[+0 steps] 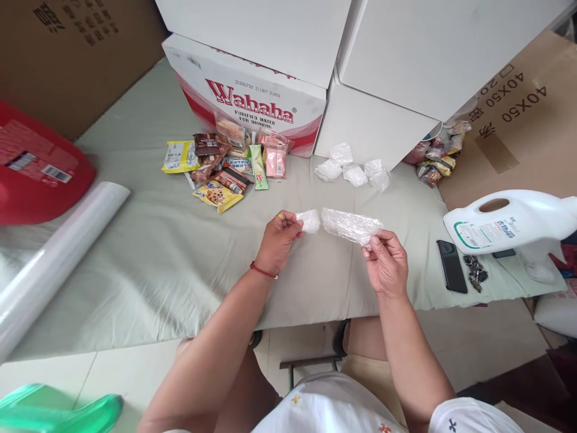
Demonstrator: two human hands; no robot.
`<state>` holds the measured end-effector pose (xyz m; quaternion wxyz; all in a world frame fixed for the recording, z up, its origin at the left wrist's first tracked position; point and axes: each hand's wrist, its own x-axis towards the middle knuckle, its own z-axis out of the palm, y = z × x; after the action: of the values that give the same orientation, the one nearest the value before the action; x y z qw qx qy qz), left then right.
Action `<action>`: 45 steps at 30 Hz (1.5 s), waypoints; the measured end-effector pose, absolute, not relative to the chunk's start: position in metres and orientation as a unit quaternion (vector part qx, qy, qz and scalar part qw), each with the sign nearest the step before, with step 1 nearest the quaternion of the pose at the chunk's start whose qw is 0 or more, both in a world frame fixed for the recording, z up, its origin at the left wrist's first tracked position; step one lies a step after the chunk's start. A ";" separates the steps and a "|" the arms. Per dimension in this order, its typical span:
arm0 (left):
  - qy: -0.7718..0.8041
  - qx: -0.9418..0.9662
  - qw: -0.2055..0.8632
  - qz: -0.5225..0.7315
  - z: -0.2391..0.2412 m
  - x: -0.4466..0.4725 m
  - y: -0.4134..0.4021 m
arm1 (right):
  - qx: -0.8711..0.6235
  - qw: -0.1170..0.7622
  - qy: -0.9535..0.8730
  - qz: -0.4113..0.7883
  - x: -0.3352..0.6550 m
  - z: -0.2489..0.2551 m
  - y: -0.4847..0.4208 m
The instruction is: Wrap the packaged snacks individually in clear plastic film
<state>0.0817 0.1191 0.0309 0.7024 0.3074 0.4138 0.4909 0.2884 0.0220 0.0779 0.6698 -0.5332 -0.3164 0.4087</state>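
My left hand [280, 240] pinches a small wad of clear plastic film [309, 221] between thumb and fingers, above a pale green mat [157, 264]. My right hand [386, 264] pinches the near end of a longer crumpled bundle of plastic film [349, 225]. The two pieces lie end to end, almost touching. A red cord circles my left wrist. Both hands hover just over the mat.
Several snack packets [225, 165] lie by a Wahaha carton [252, 99]. Several film-wrapped bundles [354, 169] sit before white boxes [374, 123]. A film roll [54, 258] lies left; a white jug [509, 224], a phone [451, 266] and keys [474, 270] lie right. More snacks [437, 157] are at the back right.
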 end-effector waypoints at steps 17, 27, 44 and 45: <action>0.454 0.588 0.395 0.541 0.041 0.088 0.114 | -0.563 0.623 -0.178 0.513 0.282 0.074 0.024; 0.298 0.690 0.529 0.395 0.037 0.104 0.092 | -0.553 0.595 -0.172 0.558 0.264 0.076 0.037; 0.477 0.648 0.388 0.450 0.033 0.107 0.085 | -0.582 0.533 -0.353 0.503 0.232 0.056 0.036; 0.480 0.652 0.377 0.449 0.032 0.107 0.085 | -0.582 0.530 -0.358 0.502 0.232 0.055 0.037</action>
<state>0.1065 0.0850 0.0321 0.3774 0.6524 0.4802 0.4488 0.2319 0.0372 0.0553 0.5304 -0.5821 -0.3577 0.5019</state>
